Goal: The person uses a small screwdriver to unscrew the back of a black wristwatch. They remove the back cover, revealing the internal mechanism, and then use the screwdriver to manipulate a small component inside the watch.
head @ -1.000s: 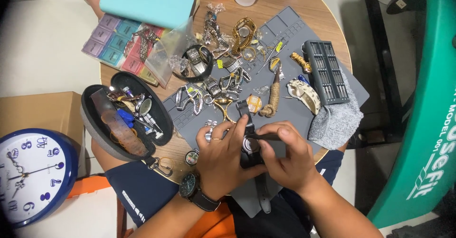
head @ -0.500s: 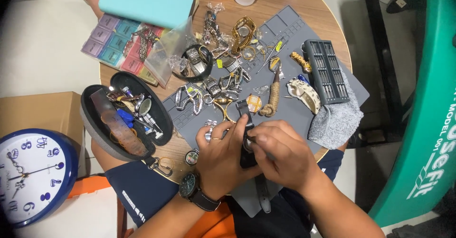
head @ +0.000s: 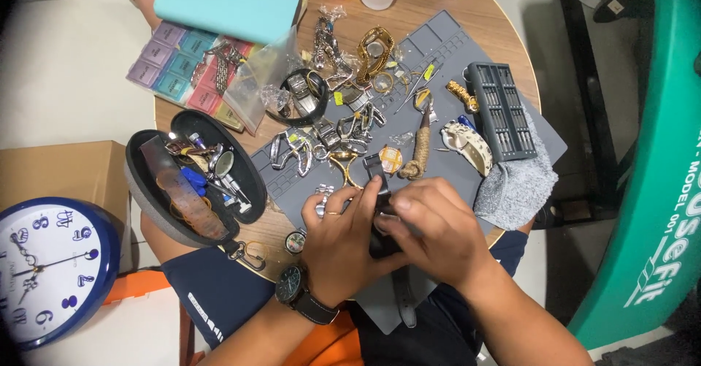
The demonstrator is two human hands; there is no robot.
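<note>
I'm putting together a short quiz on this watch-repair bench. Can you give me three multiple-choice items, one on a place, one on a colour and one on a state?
1. Where does the wall clock lie?
A. On the grey work mat
B. Off the round table, beyond the person's left arm
C. Inside the oval case

2. What colour is the rim of the wall clock?
A. Blue
B. Red
C. Yellow

3. How is the black watch held?
A. Lying untouched on the mat
B. In the left hand alone
C. Between both hands

Answers:
1 B, it lies beside the cardboard box, off the table.
2 A, a dark blue ring surrounds the white dial.
3 C, the left hand and right hand both close around it over the grey work mat.
</note>
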